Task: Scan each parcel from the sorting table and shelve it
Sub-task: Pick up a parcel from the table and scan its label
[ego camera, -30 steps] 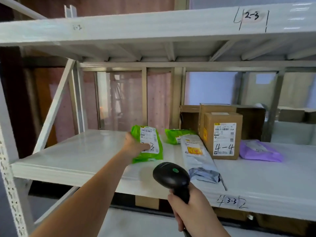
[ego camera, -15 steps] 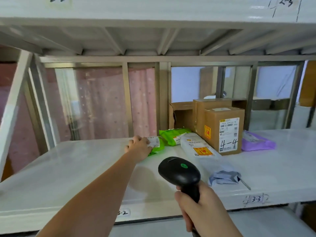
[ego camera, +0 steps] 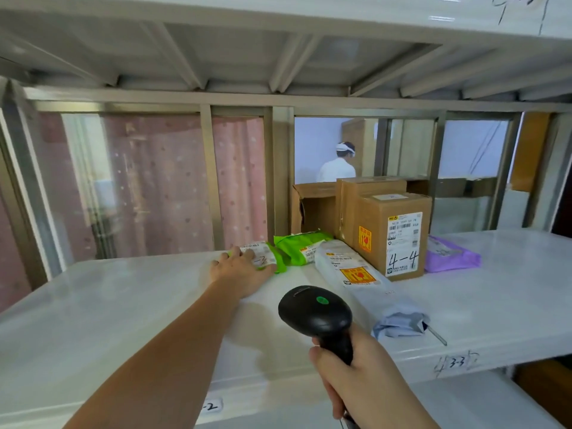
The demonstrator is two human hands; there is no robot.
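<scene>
A green parcel (ego camera: 268,256) with a white label lies flat on the white shelf (ego camera: 123,305), near its back. My left hand (ego camera: 238,270) rests on the parcel's left part, fingers spread over it. My right hand (ego camera: 356,376) grips the handle of a black barcode scanner (ego camera: 315,311), held in front of the shelf edge. A second green parcel (ego camera: 298,246) lies just right of the first.
A long clear-wrapped parcel (ego camera: 349,270) with an orange sticker, cardboard boxes (ego camera: 393,233), one marked 4-4, and a purple bag (ego camera: 448,255) sit to the right. A crumpled blue-grey bag (ego camera: 399,323) lies near the shelf front. Another person stands beyond the rack.
The green parcel went from upright in my left hand to lying flat further back on the shelf. The camera moved closer and lower. The scanner stayed in my right hand.
</scene>
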